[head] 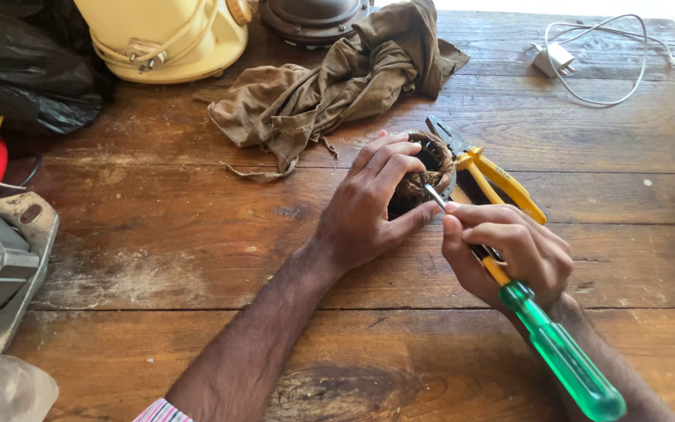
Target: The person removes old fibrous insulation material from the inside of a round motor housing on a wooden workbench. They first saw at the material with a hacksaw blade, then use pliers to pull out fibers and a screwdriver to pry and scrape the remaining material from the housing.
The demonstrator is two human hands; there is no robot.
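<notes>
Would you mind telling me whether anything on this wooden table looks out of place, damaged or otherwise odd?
The round wound coil part under the left hand looks dark and scorched. A crumpled brown cloth lies in a heap. The right hand holds a green-handled screwdriver against the coil.

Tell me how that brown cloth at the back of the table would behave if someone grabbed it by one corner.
The brown cloth would probably hang limp, since it lies crumpled in soft folds. It looks thin, so likely light for its size. Its frayed threads might snag on the rough wooden table or drag against the dark round part it touches.
</notes>
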